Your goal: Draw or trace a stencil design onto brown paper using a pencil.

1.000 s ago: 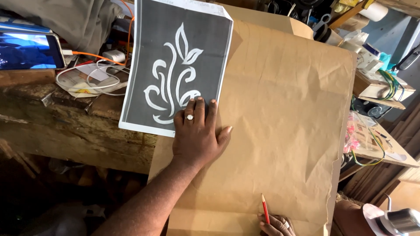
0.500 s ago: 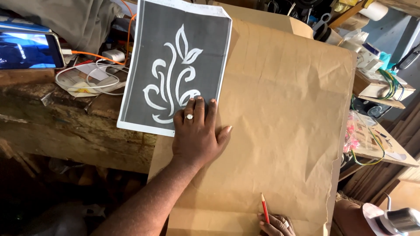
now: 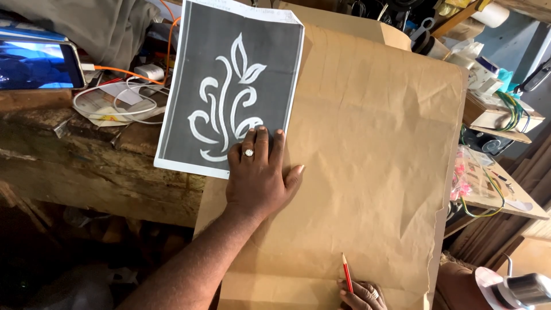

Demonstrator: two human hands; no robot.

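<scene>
**Pattern sheet pinned on brown paper, no marks drawn yet**

One large sheet of brown paper [image 3: 367, 172] is spread over the wooden counter [image 3: 86, 166]; its surface is seen bare, so no tracing appears done. One grey printed sheet with a white leaf scroll [image 3: 229, 86] is laid at the paper's upper left edge, half over the counter. It is pressed flat at its lower corner by the left hand [image 3: 258, 178], fingers spread, nothing gripped. One red pencil [image 3: 347, 274] is held upright by the right hand [image 3: 359, 295], resting at the paper's lower edge.
</scene>
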